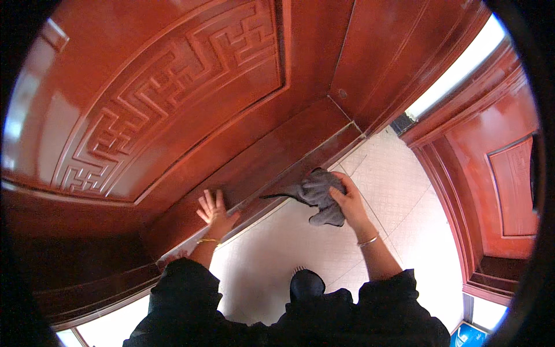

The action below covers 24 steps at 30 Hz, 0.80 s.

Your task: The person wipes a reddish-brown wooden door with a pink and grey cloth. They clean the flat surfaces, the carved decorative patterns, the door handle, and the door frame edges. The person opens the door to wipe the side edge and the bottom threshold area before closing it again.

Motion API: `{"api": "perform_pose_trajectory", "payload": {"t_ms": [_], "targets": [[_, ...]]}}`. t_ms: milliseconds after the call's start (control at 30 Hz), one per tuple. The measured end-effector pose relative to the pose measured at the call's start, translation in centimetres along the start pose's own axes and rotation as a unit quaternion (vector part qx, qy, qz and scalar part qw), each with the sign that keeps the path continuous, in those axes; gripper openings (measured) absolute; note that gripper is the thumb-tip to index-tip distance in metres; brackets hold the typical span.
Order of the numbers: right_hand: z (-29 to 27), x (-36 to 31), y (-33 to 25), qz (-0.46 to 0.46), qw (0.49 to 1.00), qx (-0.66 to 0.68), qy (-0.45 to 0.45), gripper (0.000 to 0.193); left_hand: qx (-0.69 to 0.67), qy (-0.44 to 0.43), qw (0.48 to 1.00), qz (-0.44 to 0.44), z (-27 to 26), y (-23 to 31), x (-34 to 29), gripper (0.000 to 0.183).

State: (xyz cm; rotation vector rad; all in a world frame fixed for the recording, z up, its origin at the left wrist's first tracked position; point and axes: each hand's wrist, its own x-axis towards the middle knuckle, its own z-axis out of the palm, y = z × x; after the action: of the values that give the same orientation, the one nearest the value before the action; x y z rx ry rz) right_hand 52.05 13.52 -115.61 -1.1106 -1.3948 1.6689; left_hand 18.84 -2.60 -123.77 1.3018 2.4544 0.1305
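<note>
My right hand [347, 199] grips a crumpled dark grey cloth [321, 199] against the lower edge of a reddish-brown wooden panel. A thin dark strip of the cloth trails off to the left along the base. My left hand [215, 213] rests with fingers spread on the wooden ledge [254, 168] at the foot of the carved panel [173, 81], holding nothing. A gold-coloured bracelet is on the left wrist and a pale bangle on the right.
Pale floor tiles [404, 191] lie below the ledge. Another red wooden panel [485, 156] stands at the right, with a bright gap [462, 66] between it and the corner. A blue package [469, 335] sits at the lower right. A shoe tip [307, 284] shows between my arms.
</note>
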Motion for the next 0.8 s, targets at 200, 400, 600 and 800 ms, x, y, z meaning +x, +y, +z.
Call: {"api": "perform_pose_trajectory", "payload": {"t_ms": [200,400,600,800], "targets": [[7.1,-4.4,-4.8,-0.226,0.913,-0.255,-0.223,0.045,-0.629,-0.229,0.741,0.051,-6.1,11.9,-8.2,0.064],[5.0,-6.0,-1.5,0.159,0.966,0.195,-0.066,0.033,-0.836,-0.206,0.496,-0.111,-9.2,11.3,-12.3,0.049],[3.3,-7.5,2.3,0.254,0.913,0.105,-0.302,0.027,-0.835,-0.186,0.516,-0.039,-10.8,10.9,-13.6,0.044],[0.0,-7.4,-2.5,0.048,0.879,0.464,-0.093,0.053,-0.704,-0.104,0.702,-0.007,-9.6,9.2,-13.3,0.011]]}}
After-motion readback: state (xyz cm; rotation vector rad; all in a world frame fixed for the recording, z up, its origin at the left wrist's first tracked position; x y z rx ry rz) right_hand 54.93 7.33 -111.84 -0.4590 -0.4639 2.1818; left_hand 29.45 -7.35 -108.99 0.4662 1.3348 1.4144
